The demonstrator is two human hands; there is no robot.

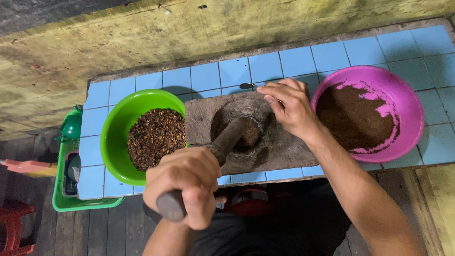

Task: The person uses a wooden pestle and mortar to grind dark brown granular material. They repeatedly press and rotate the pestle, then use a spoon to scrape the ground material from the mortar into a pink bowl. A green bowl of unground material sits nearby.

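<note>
Pestle (227, 142) in left hand (187, 185) | spoon (248, 86) in right hand (289, 106) | mortar (246, 130)

I see the grey stone mortar slab (246, 135) on the blue tiled counter (294, 59), between 2 bowls. The green plastic bowl (118, 128) sits left, the pink plastic bowl (407, 109) right, and the dark wooden pestle (227, 140) rests in the slab's hollow.

head view | worn on head | faces steeply down | close over blue-tiled counter (294, 59)
</note>
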